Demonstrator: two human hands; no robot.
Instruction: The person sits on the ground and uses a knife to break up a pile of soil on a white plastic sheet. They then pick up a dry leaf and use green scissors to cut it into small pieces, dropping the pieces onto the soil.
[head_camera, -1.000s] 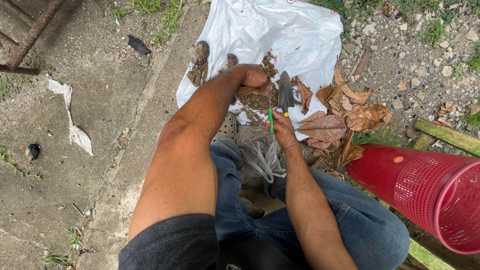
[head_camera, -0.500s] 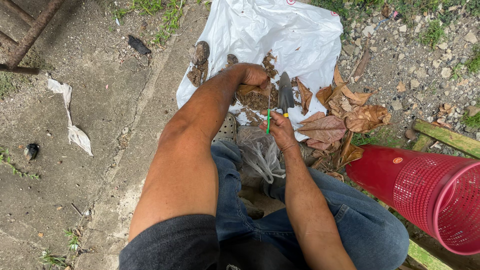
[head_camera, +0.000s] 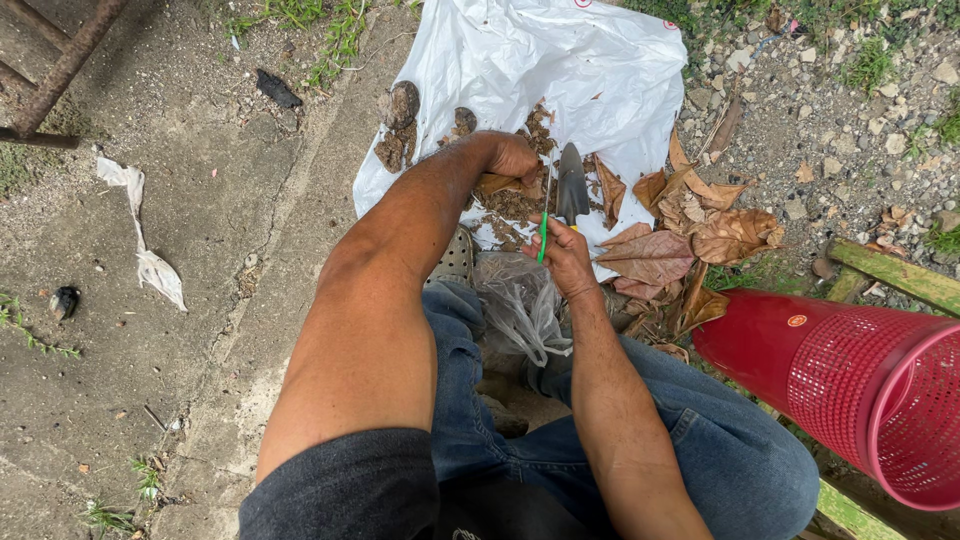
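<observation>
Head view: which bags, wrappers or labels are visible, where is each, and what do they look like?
White plastic bag: spread flat on the ground ahead, soil and dry leaves on it, small red marks at its far edge.
Clear bag: crumpled, by the knees, beneath the right hand.
Round label: small, pale, on the red basket at right.

red mesh basket, white rag, rusty frame

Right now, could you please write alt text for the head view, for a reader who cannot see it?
A crouching person's right hand holds a small trowel over soil and dry leaves on a white plastic sheet, while the left hand presses into the soil. A red mesh basket lies at the right.
</observation>
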